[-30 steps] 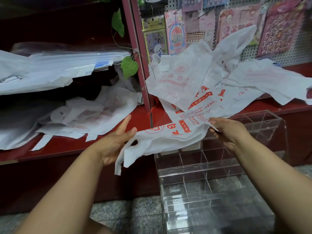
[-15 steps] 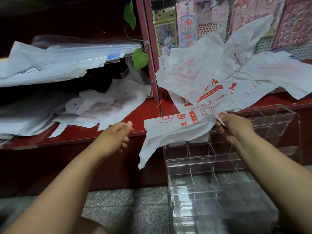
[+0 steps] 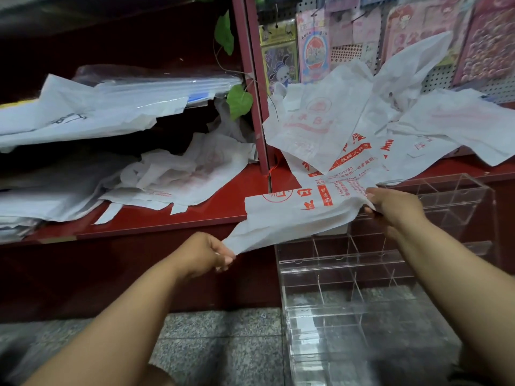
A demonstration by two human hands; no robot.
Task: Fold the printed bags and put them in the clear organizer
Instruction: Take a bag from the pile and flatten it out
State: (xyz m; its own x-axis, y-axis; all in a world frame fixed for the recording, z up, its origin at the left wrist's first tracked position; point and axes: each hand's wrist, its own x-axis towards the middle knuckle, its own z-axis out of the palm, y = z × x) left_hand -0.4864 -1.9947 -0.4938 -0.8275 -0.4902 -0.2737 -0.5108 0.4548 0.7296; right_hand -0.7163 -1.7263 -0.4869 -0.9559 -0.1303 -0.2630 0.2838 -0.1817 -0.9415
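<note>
bag: white printed bag (image 3: 295, 215) with red print, stretched between both hands over the red shelf (image 3: 172, 218) edge
left hand (image 3: 204, 253): pinching its lower corner, 7 o'clock
right hand (image 3: 393, 206): gripping the 3 o'clock end
organizer: clear organizer (image 3: 362, 274) right underneath

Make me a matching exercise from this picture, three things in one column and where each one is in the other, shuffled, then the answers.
Things:
1. printed bag
2. clear organizer
3. green leaf

Places:
A. on the floor below the red shelf
B. beside the red upright post
C. stretched between the left hand and right hand

Pairs: 1-C, 2-A, 3-B
</note>
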